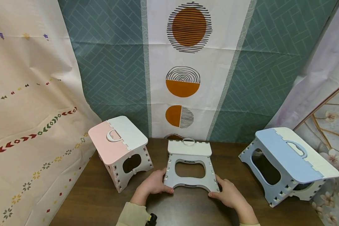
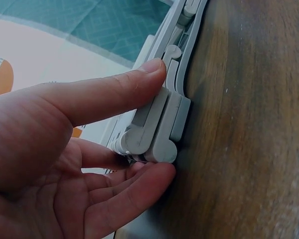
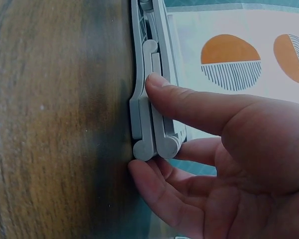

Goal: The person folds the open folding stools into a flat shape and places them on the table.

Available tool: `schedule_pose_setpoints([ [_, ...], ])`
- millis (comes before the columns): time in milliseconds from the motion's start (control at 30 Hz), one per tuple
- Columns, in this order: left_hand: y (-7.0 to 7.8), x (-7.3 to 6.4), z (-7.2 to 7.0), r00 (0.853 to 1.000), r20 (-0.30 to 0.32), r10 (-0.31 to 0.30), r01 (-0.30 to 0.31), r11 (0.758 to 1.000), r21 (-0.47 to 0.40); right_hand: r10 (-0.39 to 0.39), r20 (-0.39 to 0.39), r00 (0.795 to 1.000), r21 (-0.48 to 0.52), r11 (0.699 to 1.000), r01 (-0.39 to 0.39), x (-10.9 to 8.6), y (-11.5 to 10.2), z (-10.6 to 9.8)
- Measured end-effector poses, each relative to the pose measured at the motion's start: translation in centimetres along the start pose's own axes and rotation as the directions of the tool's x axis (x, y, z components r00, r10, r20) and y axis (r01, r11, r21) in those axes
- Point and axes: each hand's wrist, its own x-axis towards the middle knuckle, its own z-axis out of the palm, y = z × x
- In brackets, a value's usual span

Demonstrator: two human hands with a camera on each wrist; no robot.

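Observation:
A white-and-grey folding step stool point(image 1: 190, 181) lies folded flat on the table, its white top half point(image 1: 190, 150) and small carry handle toward the back. My left hand point(image 1: 156, 182) grips its near left corner. At the near right corner, my right hand point(image 1: 228, 193) holds it the same way. In the left wrist view, the thumb presses the stacked leg edges point(image 2: 162, 117) while the fingers curl round the corner's side. The right wrist view shows a matching thumb-and-finger hold on the folded legs point(image 3: 148, 117), close to the tabletop.
A pink-and-white folding stool point(image 1: 107, 150) stands unfolded on the left, and a blue-and-white one point(image 1: 285, 153) stands unfolded on the right. Brown wooden tabletop point(image 1: 186, 210) lies beneath everything. A patterned cloth point(image 1: 115, 78) hangs behind the table, with other cloths at both sides.

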Motion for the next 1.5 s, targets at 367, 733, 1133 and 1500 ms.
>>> schedule_pose_setpoints([
  [367, -0.4, 0.0, -0.1, 1.0, -0.005, 0.023, -0.022, 0.998, 0.058, -0.002, -0.019, 1.0, -0.002, 1.0, 0.002, -0.1, 0.0, 0.1],
  [733, 1.4, -4.6, -3.8, 0.989, 0.023, 0.143, -0.145, 0.979, 0.141, 0.018, -0.11, 0.994, -0.044, 0.999, -0.023, -1.0, -1.7, -1.1],
  [1133, 3.1, -13.7, -12.1, 0.944, -0.124, 0.306, -0.329, 0.907, -0.262, -0.044, -0.285, 0.957, 0.017, 0.999, 0.05, -1.3, -2.7, -1.3],
  [1500, 1.1, -17.7, -17.9, 0.621, -0.783, -0.041, -0.157, 0.972, -0.175, -0.056, -0.321, 0.945, 0.004, 0.998, 0.06, -1.6, -2.0, -1.6],
])
